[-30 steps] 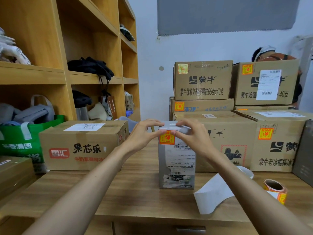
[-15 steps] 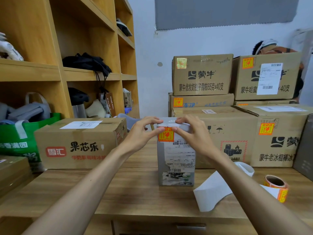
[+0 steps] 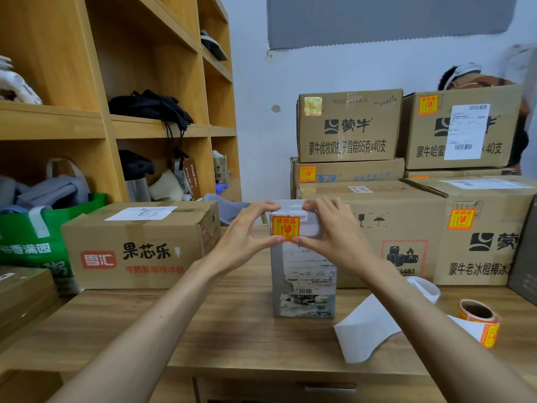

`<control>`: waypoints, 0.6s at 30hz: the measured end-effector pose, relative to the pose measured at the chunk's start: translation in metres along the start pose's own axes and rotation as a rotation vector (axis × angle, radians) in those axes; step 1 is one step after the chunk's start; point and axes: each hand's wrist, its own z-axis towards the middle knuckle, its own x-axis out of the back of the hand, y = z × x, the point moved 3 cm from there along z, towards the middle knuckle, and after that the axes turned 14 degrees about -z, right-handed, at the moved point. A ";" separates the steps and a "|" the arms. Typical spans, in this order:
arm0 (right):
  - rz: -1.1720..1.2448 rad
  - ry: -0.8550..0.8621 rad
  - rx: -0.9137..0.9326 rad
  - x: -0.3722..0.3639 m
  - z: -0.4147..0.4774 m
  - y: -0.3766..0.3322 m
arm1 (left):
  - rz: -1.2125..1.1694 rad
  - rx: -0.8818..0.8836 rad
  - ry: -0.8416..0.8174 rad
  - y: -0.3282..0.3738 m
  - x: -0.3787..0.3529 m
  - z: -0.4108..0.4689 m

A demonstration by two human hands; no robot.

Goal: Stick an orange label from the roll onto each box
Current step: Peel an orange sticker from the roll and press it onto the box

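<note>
Nearest, at the right of the wooden desk [image 3: 203,330], the roll of orange labels [image 3: 479,321] lies on its side, and a white backing strip [image 3: 366,330] curls from it toward the middle. Behind the strip the grey box [image 3: 302,274] stands upright and closed, so its contents cannot be seen. An orange label [image 3: 286,228] sits on the upper part of its front face, above a printed shipping slip. The left hand [image 3: 244,237] and the right hand [image 3: 334,231] both clamp the top of this box, fingers curled over its upper edge and thumbs pressed at the label's lower corners, the thumb tips almost meeting. To the left a brown carton [image 3: 139,248] lies closed with a white slip on its lid; beside it a green bag [image 3: 35,242] holds grey fabric items with straps. To the right, stacked cartons [image 3: 386,228] rise against the white wall [image 3: 261,126], several already carrying orange labels. A wooden shelf unit [image 3: 87,82] on the left holds a black bag [image 3: 151,107] and a steel flask [image 3: 138,184], and a grey panel [image 3: 389,21] hangs high on the wall. Another person's head [image 3: 465,78] shows above the top cartons, the rest hidden. A dark box [image 3: 526,257] is cut off at the right edge.
</note>
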 end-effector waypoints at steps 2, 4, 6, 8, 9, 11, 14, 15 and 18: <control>-0.013 -0.024 0.020 -0.001 0.001 0.001 | -0.012 0.008 -0.010 -0.001 0.000 0.000; -0.021 -0.032 0.021 -0.002 0.002 0.001 | -0.022 0.021 -0.003 -0.002 -0.001 0.000; -0.001 -0.046 0.016 -0.002 0.002 0.002 | -0.017 0.024 -0.003 0.000 -0.001 -0.001; 0.060 -0.074 0.007 0.002 0.001 0.003 | -0.026 0.015 -0.005 0.005 -0.002 -0.004; 0.097 -0.093 0.003 0.005 0.001 0.004 | -0.033 0.009 0.000 0.008 -0.002 -0.007; 0.127 -0.119 0.021 0.012 0.000 0.003 | -0.027 0.005 0.014 0.014 -0.002 -0.013; 0.057 -0.093 0.097 0.020 0.000 0.000 | -0.025 0.029 0.029 0.019 0.000 -0.022; 0.024 -0.072 0.118 0.022 0.000 -0.002 | -0.036 0.032 0.032 0.021 0.001 -0.025; -0.033 -0.033 0.129 0.029 -0.001 -0.007 | -0.093 0.057 0.016 0.029 0.005 -0.030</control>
